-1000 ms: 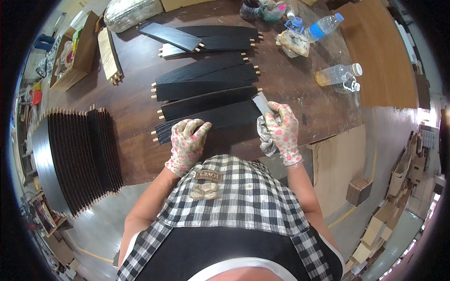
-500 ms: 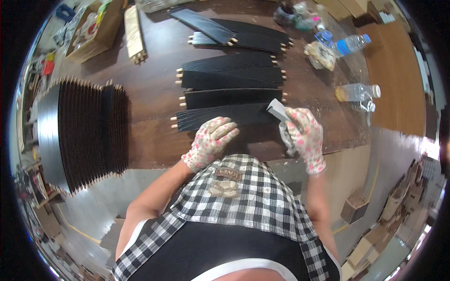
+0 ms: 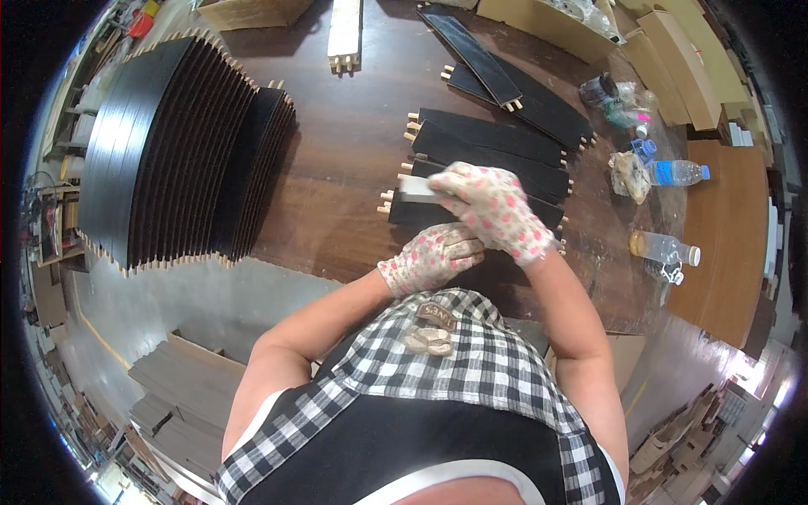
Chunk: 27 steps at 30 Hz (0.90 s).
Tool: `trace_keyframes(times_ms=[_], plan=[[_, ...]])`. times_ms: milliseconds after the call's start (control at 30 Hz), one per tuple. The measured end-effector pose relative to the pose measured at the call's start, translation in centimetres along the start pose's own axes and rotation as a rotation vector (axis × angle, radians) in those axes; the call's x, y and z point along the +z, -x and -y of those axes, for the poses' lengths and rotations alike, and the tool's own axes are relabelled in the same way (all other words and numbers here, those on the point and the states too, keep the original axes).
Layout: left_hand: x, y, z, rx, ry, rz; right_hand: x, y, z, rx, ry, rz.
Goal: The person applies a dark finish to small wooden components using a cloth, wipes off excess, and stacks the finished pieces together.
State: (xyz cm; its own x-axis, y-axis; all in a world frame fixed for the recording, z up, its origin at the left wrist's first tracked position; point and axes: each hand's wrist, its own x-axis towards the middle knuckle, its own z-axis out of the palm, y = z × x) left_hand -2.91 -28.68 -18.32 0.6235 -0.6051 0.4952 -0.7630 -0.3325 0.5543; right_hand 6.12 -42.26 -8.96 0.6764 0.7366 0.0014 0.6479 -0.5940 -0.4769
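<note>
My right hand, in a white glove with pink spots, is closed round a light grey block. The block lies over the left end of the nearest black wooden board, close to its pale dowel pegs. Just below, my left hand, in a matching glove, is bent over the near edge of that board. Its fingers are pressed together, and the right hand partly covers the board beside them. Beyond lie several similar black boards with pegs at both ends.
At the left stands a large stack of black pegged boards. More boards lie crossed at the back, near a pale pegged bundle. Plastic bottles and a crumpled lump are on the right; cardboard boxes line the far edge.
My right hand has swept left with the grey block, from the board's right end to its left end. The left hand stays at the near edge. The whole view has shifted and turned.
</note>
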Motion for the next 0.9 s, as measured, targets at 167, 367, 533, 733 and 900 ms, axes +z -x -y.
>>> trace_keyframes(times_ms=[167, 367, 533, 733, 900], plan=[[-1.1, 0.8, -0.3, -0.021, -0.069, 0.010, -3.7, 10.5, -3.6, 0.326, 0.041, -0.044], [-8.0, 0.7, 2.1, -0.250, -0.191, -0.231, -4.6, 19.6, -4.0, 0.504, 0.068, -0.329], [-9.9, 2.8, 6.5, -0.708, 0.113, -0.119, 2.2, 11.4, -0.1, 0.060, 0.188, -0.353], [-10.2, 2.4, 7.0, -0.946, 0.788, -0.046, 5.5, 3.5, 4.3, -0.082, 0.195, -0.189], [-10.4, 2.4, 7.0, -0.939, 0.715, -0.022, 5.2, 7.9, 2.4, -0.006, 0.227, -0.288]])
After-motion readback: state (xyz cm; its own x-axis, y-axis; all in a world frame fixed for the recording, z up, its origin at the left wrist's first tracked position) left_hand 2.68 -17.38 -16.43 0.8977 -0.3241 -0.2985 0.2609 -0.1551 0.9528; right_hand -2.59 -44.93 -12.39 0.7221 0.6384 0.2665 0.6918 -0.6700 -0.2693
